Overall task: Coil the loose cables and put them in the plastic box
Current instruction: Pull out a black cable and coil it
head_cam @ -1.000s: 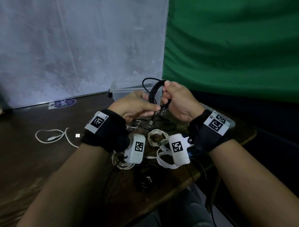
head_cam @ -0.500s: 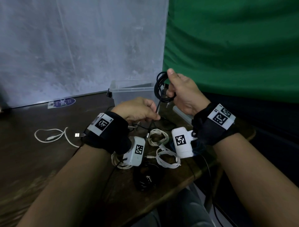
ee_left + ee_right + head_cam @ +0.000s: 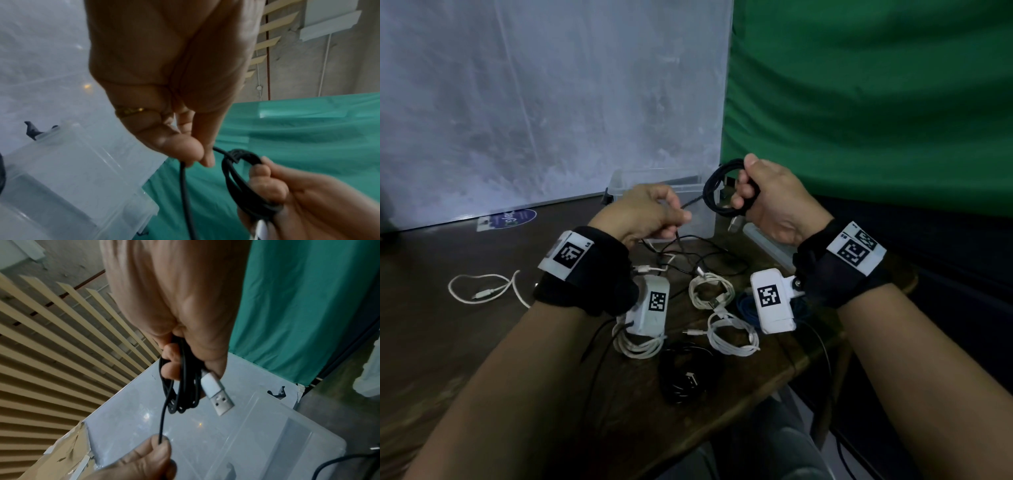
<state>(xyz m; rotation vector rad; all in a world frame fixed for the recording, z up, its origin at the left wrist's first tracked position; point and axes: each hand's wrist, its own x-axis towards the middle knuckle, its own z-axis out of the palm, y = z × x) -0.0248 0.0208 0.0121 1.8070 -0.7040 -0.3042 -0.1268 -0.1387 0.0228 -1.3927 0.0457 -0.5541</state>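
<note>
The right hand (image 3: pixel 774 202) is gripping the black cable (image 3: pixel 717 192) as loops above the desk's (image 3: pixel 431 308) far edge, before the plastic box (image 3: pixel 698 219); the left hand (image 3: pixel 643 216) is pinching its tail. Loops are likely springing apart if that grip loosens. Only the right wrist view is showing the silver USB plug (image 3: pixel 218 397) clearly.

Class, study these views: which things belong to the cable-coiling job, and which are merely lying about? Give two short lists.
Belong to the job:
- black cable, loops held in the right hand, loose end pinched by the left hand
- plastic box
- white cables on the table
- loose white cable
- black cable bundle

Lying about:
- round sticker
- green cloth
</note>
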